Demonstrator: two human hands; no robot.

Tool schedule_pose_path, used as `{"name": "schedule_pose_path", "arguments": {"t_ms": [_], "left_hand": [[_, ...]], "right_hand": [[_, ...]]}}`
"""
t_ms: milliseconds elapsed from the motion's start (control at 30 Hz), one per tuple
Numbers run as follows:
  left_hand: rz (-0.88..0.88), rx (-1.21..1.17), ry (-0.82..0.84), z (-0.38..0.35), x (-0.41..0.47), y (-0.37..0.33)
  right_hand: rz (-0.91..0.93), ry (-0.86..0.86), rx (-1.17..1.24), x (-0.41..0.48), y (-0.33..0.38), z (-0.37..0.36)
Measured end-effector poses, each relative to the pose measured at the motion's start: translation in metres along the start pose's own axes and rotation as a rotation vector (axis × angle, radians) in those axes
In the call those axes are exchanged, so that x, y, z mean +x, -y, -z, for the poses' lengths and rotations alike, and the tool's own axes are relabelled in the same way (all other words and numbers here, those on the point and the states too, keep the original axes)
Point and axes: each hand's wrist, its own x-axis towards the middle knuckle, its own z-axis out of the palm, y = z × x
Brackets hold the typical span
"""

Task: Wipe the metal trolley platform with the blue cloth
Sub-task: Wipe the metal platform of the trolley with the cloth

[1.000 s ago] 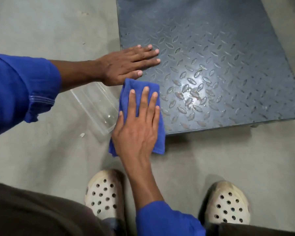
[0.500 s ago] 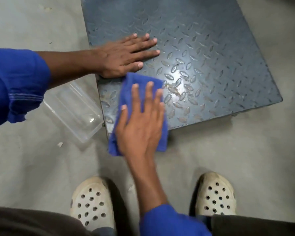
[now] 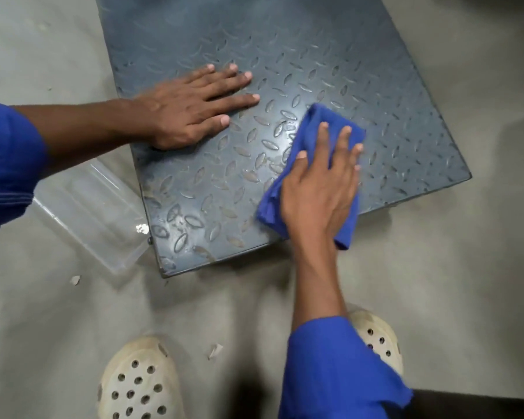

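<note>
We are pressing our right hand (image 3: 318, 192) flat, fingers spread, on the blue cloth (image 3: 312, 173) lying near the metal trolley platform's (image 3: 285, 55) near edge, its lower end overhanging. Our left hand (image 3: 191, 110) is lying open, palm down, by the platform's left edge.
</note>
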Motion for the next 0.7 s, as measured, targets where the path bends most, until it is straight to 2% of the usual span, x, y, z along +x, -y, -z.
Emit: {"name": "schedule_pose_path", "arguments": {"t_ms": [133,233,300,367,467,533,600,700], "left_hand": [[0.050,0.001,0.002,-0.002,0.027,-0.005],[0.095,-0.021,0.009,0.000,0.049,-0.011],[0.128,-0.041,0.020,0.002,0.063,-0.018],[0.157,-0.043,0.032,0.002,0.071,-0.027],[0.161,-0.038,0.039,0.003,0.085,-0.033],[0.133,-0.031,0.049,0.008,0.102,-0.029],[0.111,-0.014,0.060,0.013,0.116,-0.026],[0.095,-0.005,0.037,0.013,0.123,-0.029]], "right_hand": [[0.165,0.054,0.027,-0.057,0.043,-0.014],[0.257,0.071,0.031,-0.040,0.027,-0.011],[0.202,0.047,-0.022,-0.002,0.000,-0.005],[0.064,0.036,-0.042,0.044,-0.026,0.003],[-0.103,0.014,-0.039,0.075,-0.030,0.005],[-0.096,0.004,-0.041,0.060,-0.007,-0.003],[-0.007,-0.001,-0.032,0.027,0.016,-0.011],[0.075,0.031,-0.021,-0.017,0.014,-0.011]]}}
